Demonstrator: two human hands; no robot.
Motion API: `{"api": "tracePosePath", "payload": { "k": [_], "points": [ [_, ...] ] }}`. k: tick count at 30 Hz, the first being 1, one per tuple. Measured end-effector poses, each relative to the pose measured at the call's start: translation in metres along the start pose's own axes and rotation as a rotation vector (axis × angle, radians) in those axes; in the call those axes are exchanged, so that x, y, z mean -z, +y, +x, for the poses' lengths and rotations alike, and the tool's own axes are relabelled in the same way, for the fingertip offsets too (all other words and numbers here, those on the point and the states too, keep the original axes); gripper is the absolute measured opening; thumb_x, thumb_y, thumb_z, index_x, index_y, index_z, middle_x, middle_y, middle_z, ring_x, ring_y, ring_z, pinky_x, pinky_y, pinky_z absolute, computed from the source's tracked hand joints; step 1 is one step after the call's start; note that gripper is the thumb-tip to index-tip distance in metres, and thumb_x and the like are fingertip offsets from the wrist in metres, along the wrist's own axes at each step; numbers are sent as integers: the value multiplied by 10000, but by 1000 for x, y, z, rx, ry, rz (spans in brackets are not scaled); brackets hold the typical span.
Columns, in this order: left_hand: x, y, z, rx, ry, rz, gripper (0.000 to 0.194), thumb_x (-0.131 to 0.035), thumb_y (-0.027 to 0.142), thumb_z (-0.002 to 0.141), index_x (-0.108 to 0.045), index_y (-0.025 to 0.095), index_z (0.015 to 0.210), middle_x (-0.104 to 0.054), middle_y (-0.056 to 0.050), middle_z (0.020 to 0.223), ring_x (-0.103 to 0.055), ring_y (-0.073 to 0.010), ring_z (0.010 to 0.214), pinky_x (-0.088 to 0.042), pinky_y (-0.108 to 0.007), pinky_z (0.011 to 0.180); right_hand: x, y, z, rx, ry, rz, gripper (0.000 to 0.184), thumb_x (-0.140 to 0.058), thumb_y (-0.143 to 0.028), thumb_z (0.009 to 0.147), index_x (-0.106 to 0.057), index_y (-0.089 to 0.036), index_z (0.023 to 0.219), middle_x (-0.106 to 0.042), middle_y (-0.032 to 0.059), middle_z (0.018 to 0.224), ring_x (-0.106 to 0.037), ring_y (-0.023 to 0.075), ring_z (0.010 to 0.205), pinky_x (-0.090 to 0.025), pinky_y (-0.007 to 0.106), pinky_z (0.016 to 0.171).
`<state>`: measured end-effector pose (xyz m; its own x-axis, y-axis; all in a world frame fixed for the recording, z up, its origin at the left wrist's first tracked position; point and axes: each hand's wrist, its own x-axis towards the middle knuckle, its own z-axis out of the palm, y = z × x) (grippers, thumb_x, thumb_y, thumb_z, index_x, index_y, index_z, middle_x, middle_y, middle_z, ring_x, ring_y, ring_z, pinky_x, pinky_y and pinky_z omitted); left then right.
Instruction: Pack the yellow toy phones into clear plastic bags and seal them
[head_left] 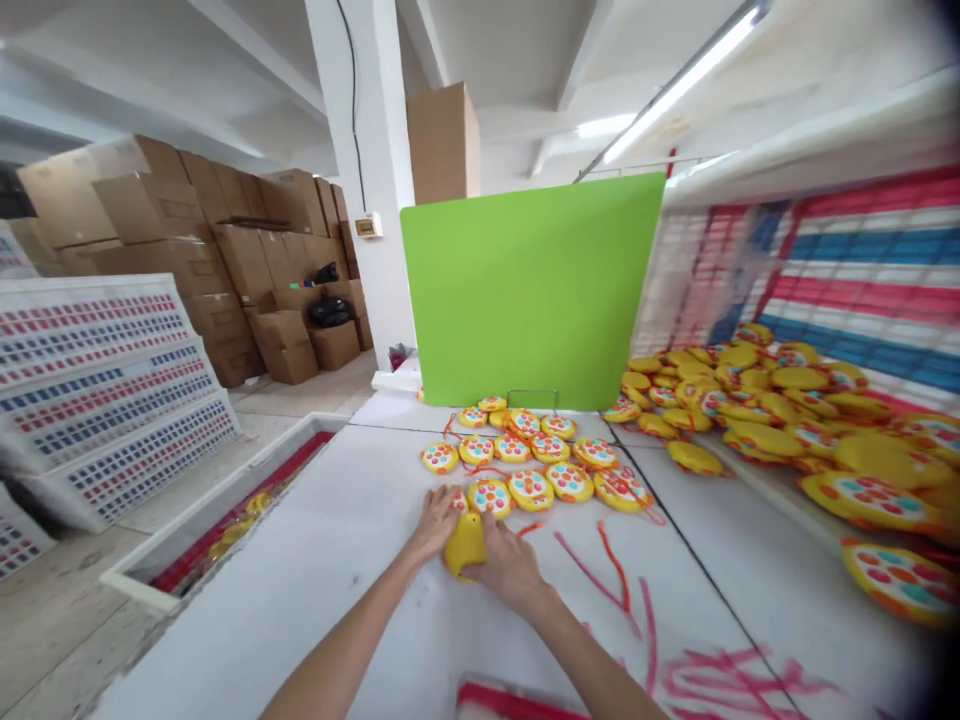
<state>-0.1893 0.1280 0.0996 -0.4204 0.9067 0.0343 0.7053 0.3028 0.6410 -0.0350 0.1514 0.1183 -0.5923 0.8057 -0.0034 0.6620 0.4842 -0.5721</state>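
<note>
Head view: both hands (472,545) clasp a yellow toy (465,545) on the white table (315,560); cardboard boxes (225,260) behind

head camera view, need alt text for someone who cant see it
Both hands, left hand and right hand, hold a yellow toy piece on a white table. Beyond lie rows of yellow toy discs with coloured buttons, loose red cords, a green board and a heap of discs at right.

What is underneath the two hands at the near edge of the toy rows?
A yellow toy lies plain side up on the white table, with the left hand and right hand on it. Its coloured face, if any, is hidden underneath.
</note>
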Motion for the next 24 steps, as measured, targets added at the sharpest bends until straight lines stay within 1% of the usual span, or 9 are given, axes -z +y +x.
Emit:
{"api": "tracePosePath", "payload": {
  "k": [2, 4, 6, 9, 11, 13, 18, 21, 24],
  "points": [
    [-1, 8, -20, -28, 40, -128, 447, -375, 301, 848, -489, 186, 1264, -463, -77, 1374, -366, -209, 1294, -279, -351, 1072, 2, 9, -9, 18, 48, 91, 636, -737, -226, 546, -509, -130, 1132, -611, 162, 1092, -601, 316, 973, -455, 388, 773],
    [-2, 14, -45, -39, 99, -248, 471, -365, 321, 859, -447, 140, 1285, -433, -109, 1391, -364, -209, 1294, -278, -351, 1073, 7, 18, -26, 42, 72, 136, 463, -678, -211, 611, -527, -159, 1046, -635, 100, 1030, -614, 252, 935, -466, 337, 760],
    [-3, 19, -73, -53, 116, -343, 522, -413, 367, 845, -400, 125, 1307, -434, -129, 1384, -395, -226, 1271, -338, -361, 1037, 14, 24, -49, 82, 115, 209, 332, -614, -173, 667, -520, -181, 985, -645, 50, 964, -618, 192, 874, -473, 290, 741],
    [-2, 30, -112, -121, -41, -544, 549, -553, 369, 773, -445, 134, 1257, -585, -123, 1221, -569, -237, 1084, -476, -340, 886, 24, 28, -88, 174, 218, 400, 282, -571, -144, 694, -493, -192, 961, -627, 33, 929, -606, 164, 789, -488, 264, 660],
    [1, 41, -134, -184, -172, -696, 461, -610, 345, 739, -535, 130, 1140, -658, -99, 1074, -622, -229, 962, -501, -326, 826, 30, 28, -112, 232, 267, 484, 284, -574, -146, 705, -493, -197, 972, -611, 33, 931, -598, 163, 786, -492, 259, 635],
    [7, 53, -152, -225, -214, -770, 383, -630, 337, 730, -579, 128, 1046, -674, -81, 998, -628, -219, 905, -506, -314, 797, 37, 26, -131, 264, 295, 482, 280, -584, -154, 721, -500, -203, 984, -602, 32, 939, -593, 162, 810, -496, 261, 658],
    [22, 78, -182, -289, -91, -588, 317, -597, 289, 764, -580, 192, 1065, -656, -59, 1066, -615, -208, 959, -489, -324, 865, 49, 22, -163, 356, 418, 399, 329, -583, -151, 761, -495, -219, 1070, -578, 66, 1073, -575, 188, 972, -500, 284, 755],
    [25, 81, -194, -374, 10, -426, 283, -590, 257, 772, -596, 231, 1053, -645, -51, 1104, -593, -214, 1027, -464, -352, 921, 50, 21, -176, 401, 451, 316, 373, -590, -168, 785, -500, -241, 1140, -547, 83, 1190, -544, 209, 1083, -484, 318, 854],
    [24, 81, -203, -435, 84, -339, 276, -580, 259, 782, -598, 243, 1057, -644, -50, 1101, -592, -214, 1038, -469, -360, 924, 47, 18, -185, 431, 472, 283, 344, -593, -193, 805, -516, -244, 1136, -561, 87, 1199, -542, 220, 1106, -476, 337, 890]
  ]
}}
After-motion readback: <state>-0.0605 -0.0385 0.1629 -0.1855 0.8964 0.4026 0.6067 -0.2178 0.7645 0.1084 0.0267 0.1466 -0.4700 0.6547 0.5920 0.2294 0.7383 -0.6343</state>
